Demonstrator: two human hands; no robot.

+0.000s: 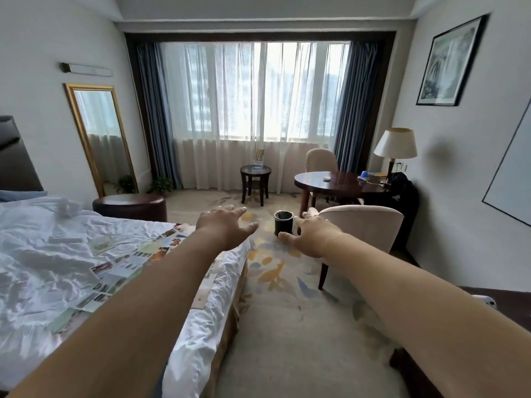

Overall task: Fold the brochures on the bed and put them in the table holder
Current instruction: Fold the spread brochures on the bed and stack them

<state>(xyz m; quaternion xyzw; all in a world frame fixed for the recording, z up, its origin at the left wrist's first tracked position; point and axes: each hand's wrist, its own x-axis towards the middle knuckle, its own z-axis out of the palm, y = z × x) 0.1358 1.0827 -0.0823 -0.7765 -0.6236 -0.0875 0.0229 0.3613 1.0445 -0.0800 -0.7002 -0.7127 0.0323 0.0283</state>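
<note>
Fingers on my left hand (227, 225) and right hand (313, 237) are spread loose, holding nothing, both reaching out in the air. Brochures (123, 262) lie scattered on the bed (43, 254); the holder (258, 160) stands on the small round table (255, 171) by the curtains.

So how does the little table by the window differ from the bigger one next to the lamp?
The little table is narrower, with a lower shelf; the bigger table has a wide top and no shelf in view. The little table carries a clear holder; the bigger table carries a few small items. Both are dark wood with rounded tops.
</note>
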